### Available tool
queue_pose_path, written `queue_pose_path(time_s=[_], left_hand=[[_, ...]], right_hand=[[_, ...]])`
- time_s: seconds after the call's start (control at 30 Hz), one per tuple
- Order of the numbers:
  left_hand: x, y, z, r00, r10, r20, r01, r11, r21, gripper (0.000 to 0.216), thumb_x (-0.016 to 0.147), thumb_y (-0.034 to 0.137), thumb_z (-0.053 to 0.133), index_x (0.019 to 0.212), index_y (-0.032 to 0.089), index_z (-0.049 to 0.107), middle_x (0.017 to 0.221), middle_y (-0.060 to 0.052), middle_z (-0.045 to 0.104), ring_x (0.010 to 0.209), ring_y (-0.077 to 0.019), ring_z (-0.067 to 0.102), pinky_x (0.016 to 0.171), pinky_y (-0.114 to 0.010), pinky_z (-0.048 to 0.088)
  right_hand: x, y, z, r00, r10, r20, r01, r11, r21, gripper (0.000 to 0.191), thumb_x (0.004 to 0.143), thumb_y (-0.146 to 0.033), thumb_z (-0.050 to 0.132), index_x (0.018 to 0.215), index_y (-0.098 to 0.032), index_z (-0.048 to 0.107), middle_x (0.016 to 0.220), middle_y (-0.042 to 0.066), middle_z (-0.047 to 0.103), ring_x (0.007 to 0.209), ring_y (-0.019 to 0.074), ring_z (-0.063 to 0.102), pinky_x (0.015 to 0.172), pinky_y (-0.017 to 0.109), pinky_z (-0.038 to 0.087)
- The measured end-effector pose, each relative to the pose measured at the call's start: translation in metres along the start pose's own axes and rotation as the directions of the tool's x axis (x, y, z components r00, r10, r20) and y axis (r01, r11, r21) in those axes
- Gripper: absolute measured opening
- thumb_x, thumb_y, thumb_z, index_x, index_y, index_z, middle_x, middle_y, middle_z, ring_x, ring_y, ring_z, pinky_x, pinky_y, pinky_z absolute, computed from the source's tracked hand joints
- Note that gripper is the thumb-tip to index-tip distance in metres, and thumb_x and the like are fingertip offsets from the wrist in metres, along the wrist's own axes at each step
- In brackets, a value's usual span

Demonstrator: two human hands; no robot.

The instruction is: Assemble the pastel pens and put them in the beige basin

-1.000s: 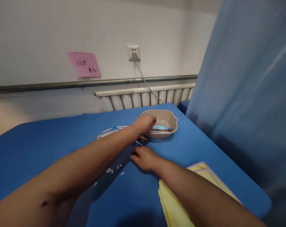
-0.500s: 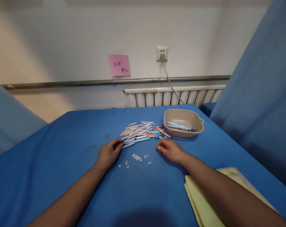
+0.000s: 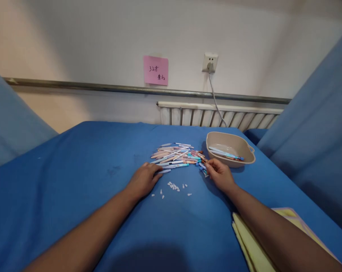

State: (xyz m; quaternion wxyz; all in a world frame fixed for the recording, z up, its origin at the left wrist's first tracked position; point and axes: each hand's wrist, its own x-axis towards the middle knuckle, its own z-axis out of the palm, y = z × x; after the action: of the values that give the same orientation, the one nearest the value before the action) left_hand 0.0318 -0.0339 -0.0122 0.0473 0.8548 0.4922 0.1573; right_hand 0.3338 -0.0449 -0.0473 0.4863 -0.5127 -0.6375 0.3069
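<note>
A loose pile of slim pens point(image 3: 173, 154) in pale blue, pink, white and brown lies on the blue cloth point(image 3: 74, 196). My left hand point(image 3: 144, 179) is at the pile's near left end, fingers bent and thumb closed around the end of a pale lilac pen point(image 3: 165, 171). At the right end, my right hand point(image 3: 220, 174) pinches at the blue-tipped ends of some pens point(image 3: 202, 169); its fingertips partly hide what they hold. Several small white pointed pieces point(image 3: 173, 186) are scattered on the cloth between the hands.
A beige basin point(image 3: 246, 158) with a few pens inside stands behind my right hand. A folded yellow cloth point(image 3: 251, 240) lies under my right forearm. Blue curtains point(image 3: 309, 102) hang on both sides. Behind are a radiator point(image 3: 196, 113), a rail and a plugged-in cable point(image 3: 214, 96).
My right hand has moved to the right end of the pile, and several blue-tipped pens there have shifted nearer. My left hand stays at the left end. The view has turned slightly left.
</note>
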Motion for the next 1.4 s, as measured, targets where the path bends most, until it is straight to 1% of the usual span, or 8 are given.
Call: queue_pose_path(time_s=[0.27, 0.53, 0.73, 0.9, 1.0, 1.1, 1.23, 1.4], left_hand=[[0.001, 0.0, 0.005, 1.0, -0.014, -0.022, 0.012, 0.996, -0.087, 0.025, 0.087, 0.03, 0.049, 0.104, 0.022, 0.065, 0.099, -0.007, 0.066, 0.095, -0.024, 0.057, 0.088, -0.037, 0.042], [0.001, -0.004, 0.0, 0.97, -0.207, -0.126, 0.152, 0.924, -0.35, 0.028, 0.086, 0.037, 0.046, 0.099, 0.019, 0.064, 0.098, -0.006, 0.066, 0.093, -0.023, 0.059, 0.085, -0.035, 0.044], [0.003, -0.01, 0.009, 0.907, -0.404, -0.12, 0.237, 0.723, -0.649, 0.034, 0.084, 0.046, 0.047, 0.099, 0.017, 0.057, 0.093, -0.005, 0.068, 0.084, -0.0206, 0.062, 0.078, -0.032, 0.047], [0.005, -0.008, 0.017, 0.894, -0.442, -0.077, 0.204, 0.553, -0.808, 0.031, 0.079, 0.044, 0.055, 0.092, 0.017, 0.051, 0.081, -0.003, 0.067, 0.065, -0.0145, 0.06, 0.064, -0.027, 0.048], [0.007, -0.008, 0.019, 0.893, -0.443, -0.08, 0.182, 0.519, -0.835, 0.03, 0.077, 0.042, 0.058, 0.09, 0.017, 0.051, 0.077, -0.002, 0.065, 0.059, -0.0123, 0.058, 0.058, -0.025, 0.046], [0.008, -0.008, 0.019, 0.887, -0.456, -0.072, 0.179, 0.483, -0.857, 0.031, 0.075, 0.043, 0.06, 0.089, 0.017, 0.051, 0.073, 0.0, 0.064, 0.054, -0.0111, 0.056, 0.054, -0.023, 0.044], [0.007, -0.007, 0.017, 0.888, -0.456, -0.057, 0.182, 0.463, -0.868, 0.034, 0.074, 0.045, 0.06, 0.089, 0.016, 0.051, 0.07, 0.0, 0.063, 0.052, -0.0111, 0.055, 0.051, -0.023, 0.043], [0.006, -0.006, 0.016, 0.891, -0.45, -0.056, 0.186, 0.474, -0.861, 0.034, 0.074, 0.045, 0.06, 0.089, 0.016, 0.052, 0.071, -0.001, 0.063, 0.053, -0.0112, 0.054, 0.05, -0.023, 0.042]], right_hand=[[0.002, 0.008, -0.006, 0.996, -0.001, -0.092, -0.011, 0.991, -0.135, 0.026, 0.081, -0.043, 0.053, 0.081, -0.018, 0.06, 0.062, -0.001, 0.057, 0.055, 0.0129, 0.05, 0.052, 0.023, 0.039], [-0.003, 0.005, -0.005, 1.0, -0.03, -0.003, 0.029, 0.979, -0.202, 0.025, 0.083, -0.042, 0.052, 0.08, -0.019, 0.06, 0.065, 0.0, 0.059, 0.058, 0.0137, 0.052, 0.056, 0.023, 0.04], [-0.002, 0.004, -0.005, 0.999, -0.042, -0.008, 0.039, 0.97, -0.242, 0.024, 0.084, -0.04, 0.05, 0.081, -0.019, 0.06, 0.066, 0.001, 0.059, 0.058, 0.0143, 0.051, 0.056, 0.024, 0.04], [-0.002, 0.002, -0.003, 0.992, -0.123, -0.004, 0.115, 0.936, -0.332, 0.018, 0.086, -0.033, 0.048, 0.083, -0.019, 0.059, 0.071, 0.002, 0.06, 0.063, 0.0156, 0.055, 0.062, 0.026, 0.044], [-0.004, -0.003, 0.006, 0.965, -0.245, 0.093, 0.261, 0.871, -0.417, 0.018, 0.087, -0.024, 0.045, 0.095, -0.019, 0.06, 0.092, 0.007, 0.064, 0.087, 0.0195, 0.059, 0.08, 0.031, 0.045], [-0.003, -0.011, 0.022, 0.92, -0.314, 0.233, 0.39, 0.786, -0.48, 0.026, 0.087, -0.018, 0.044, 0.109, -0.019, 0.058, 0.112, 0.009, 0.061, 0.11, 0.0213, 0.052, 0.097, 0.036, 0.038], [0.011, -0.026, 0.049, 0.912, -0.235, 0.336, 0.393, 0.734, -0.553, 0.03, 0.088, -0.017, 0.045, 0.115, -0.02, 0.058, 0.118, 0.009, 0.059, 0.111, 0.0211, 0.05, 0.098, 0.034, 0.037], [0.029, -0.038, 0.073, 0.917, -0.145, 0.372, 0.364, 0.686, -0.63, 0.024, 0.092, -0.022, 0.042, 0.1, -0.019, 0.065, 0.104, 0.01, 0.062, 0.102, 0.022, 0.052, 0.092, 0.033, 0.038]])
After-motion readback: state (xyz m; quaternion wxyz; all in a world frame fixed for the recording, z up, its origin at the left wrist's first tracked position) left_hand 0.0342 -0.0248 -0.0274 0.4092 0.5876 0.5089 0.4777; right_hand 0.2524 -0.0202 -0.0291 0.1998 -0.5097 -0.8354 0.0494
